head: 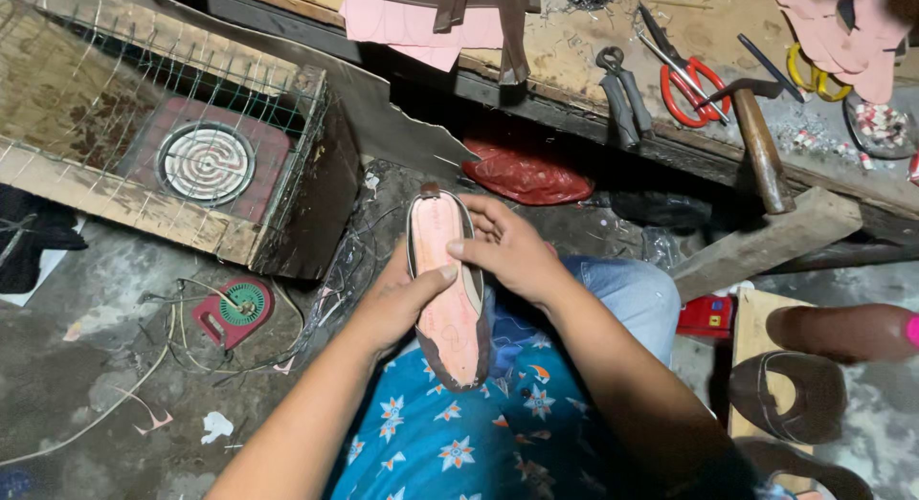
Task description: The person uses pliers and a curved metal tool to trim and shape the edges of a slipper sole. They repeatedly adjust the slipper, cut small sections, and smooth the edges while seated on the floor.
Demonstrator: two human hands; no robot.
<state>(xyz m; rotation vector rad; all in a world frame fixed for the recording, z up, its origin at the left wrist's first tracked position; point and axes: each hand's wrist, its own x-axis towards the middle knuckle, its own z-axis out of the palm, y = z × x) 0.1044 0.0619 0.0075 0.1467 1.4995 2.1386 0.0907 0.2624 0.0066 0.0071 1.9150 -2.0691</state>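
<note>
The shoe upper [446, 288] is sitting over the person's lap, sole side up, and it's looking like it could slide off since nothing's clamping it. The left hand [397, 304] is cupping it from underneath, while the right hand [512, 251] is wrapping its fingers [466, 250] closed across the pink insole.

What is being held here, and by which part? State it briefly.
A shoe sole with a pink insole, sole side up. The left hand cups it from below at mid-length; the right hand grips its right edge, thumb pressed on the pink face.
</note>
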